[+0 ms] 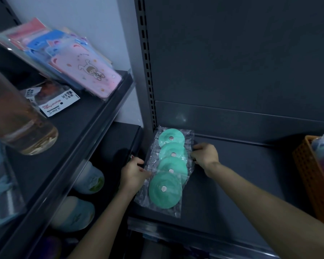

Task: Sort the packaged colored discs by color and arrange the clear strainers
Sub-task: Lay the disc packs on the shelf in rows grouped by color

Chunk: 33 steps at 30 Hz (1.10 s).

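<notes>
Several green discs (pixel 166 191) in clear plastic bags lie overlapped in a row on the dark shelf (pixel 232 184), running from its back left corner toward the front. Each disc has a small white centre. My left hand (pixel 134 173) touches the left edge of the bags, fingers curled on the plastic. My right hand (pixel 204 155) presses on the right edge of the bags near the second disc. No clear strainers are visible.
An orange perforated basket (pixel 307 174) with purple and blue items stands at the shelf's right end. On the left unit, pink and blue packaged pads (pixel 86 70) are stacked on an upper shelf, with a carded item (pixel 58 103) below and pale round items (pixel 88 178) lower down.
</notes>
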{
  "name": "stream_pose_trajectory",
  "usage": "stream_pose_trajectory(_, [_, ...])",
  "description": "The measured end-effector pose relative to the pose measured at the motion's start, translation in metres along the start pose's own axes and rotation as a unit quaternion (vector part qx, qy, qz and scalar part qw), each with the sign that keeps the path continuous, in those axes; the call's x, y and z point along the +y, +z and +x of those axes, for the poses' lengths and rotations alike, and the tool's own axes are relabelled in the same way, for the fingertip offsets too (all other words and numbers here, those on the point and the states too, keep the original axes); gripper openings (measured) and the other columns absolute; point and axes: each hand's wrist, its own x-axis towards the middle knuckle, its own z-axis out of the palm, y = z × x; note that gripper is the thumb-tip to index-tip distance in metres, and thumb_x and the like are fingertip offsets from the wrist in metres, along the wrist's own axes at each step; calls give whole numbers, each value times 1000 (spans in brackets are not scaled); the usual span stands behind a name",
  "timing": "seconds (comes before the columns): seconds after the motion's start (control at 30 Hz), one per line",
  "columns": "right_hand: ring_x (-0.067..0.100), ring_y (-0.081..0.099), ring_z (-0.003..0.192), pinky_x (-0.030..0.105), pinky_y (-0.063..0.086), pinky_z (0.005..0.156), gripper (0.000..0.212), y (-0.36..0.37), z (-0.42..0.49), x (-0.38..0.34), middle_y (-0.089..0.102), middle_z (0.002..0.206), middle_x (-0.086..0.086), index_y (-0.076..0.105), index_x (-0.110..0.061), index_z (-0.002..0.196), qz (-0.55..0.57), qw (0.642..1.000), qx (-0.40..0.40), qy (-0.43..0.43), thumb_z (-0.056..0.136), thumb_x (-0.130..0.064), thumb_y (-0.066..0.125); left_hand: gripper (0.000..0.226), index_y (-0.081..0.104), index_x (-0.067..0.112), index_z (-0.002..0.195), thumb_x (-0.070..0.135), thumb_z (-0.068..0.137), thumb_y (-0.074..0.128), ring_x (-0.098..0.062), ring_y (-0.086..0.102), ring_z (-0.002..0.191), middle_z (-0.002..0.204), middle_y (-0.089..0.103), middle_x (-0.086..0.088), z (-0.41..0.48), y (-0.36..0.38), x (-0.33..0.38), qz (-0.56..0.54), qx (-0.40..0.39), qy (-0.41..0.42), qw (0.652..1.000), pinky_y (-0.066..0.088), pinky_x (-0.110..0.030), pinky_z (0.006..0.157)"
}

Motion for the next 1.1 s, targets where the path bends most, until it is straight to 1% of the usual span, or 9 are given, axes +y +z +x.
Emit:
stream_pose_trajectory(0.1, [28,65,81,50,56,77,17,0,-1,2,68,79,12,65,-13,69,13,1000,-4,6,74,3,60,42,58,5,114,14,77,75,-18,58,78,83,59,0,-4,-1,4,34,10,12,999,47,-26,66])
stream_pose_trajectory(0.2, [26,62,73,51,56,77,14,-1,-2,4,65,72,10,65,-9,65,27,1000,-9,10,74,1,60,44,52,4,125,21,85,65,-25,52,108,122,54,-11,-15,2,7,139,54,139,979,44,-30,89])
stream_pose_trajectory(0.3, [20,56,62,46,57,72,13,-2,-2,6,62,62,6,65,-7,66,45,999,-11,19,76,0,61,52,43,13,138,34,91,53,-19,26,140,149,35,-2,-35,11,13,171,17,291,941,25,-32,113])
stream_pose_trajectory(0.4, [20,57,58,39,57,68,21,-3,-3,4,61,59,4,62,-15,61,59,998,-8,23,76,-1,62,64,26,28,146,53,89,38,-11,-6,144,158,14,5,-48,30,9,279,-78,374,881,3,-33,117])
stream_pose_trajectory(0.47, [19,59,59,37,56,67,18,-4,-2,4,63,63,5,64,-14,63,59,998,-11,27,77,-2,62,66,16,34,147,59,88,33,-16,-17,143,159,1,6,-48,41,2,341,-98,374,857,-6,-38,117])
stream_pose_trajectory(0.53, [18,60,61,36,56,67,14,-4,0,5,65,66,5,65,-13,66,56,998,-12,34,77,-4,63,65,10,38,146,61,88,29,-21,-21,143,160,-4,5,-46,49,-2,366,-92,360,853,-8,-44,117])
stream_pose_trajectory(0.73, [14,53,52,27,50,54,23,-3,4,0,60,59,6,63,-8,61,93,994,-13,48,79,3,56,63,10,40,145,59,88,28,-25,-14,145,160,-3,4,-38,66,6,375,-48,307,873,-10,-49,112])
stream_pose_trajectory(0.93, [13,55,49,22,43,46,25,-4,6,3,62,58,6,63,-11,62,56,998,-7,42,81,-1,52,66,10,35,147,58,90,31,-27,-12,145,160,-5,-1,-36,74,14,364,-31,289,885,-9,-48,114])
stream_pose_trajectory(1.1, [11,56,49,20,40,42,17,-9,1,4,64,64,4,64,-11,70,54,998,-35,17,84,-20,61,87,-2,22,150,72,82,23,-20,-20,144,158,-13,-7,-42,68,11,334,-8,268,903,-14,-44,113])
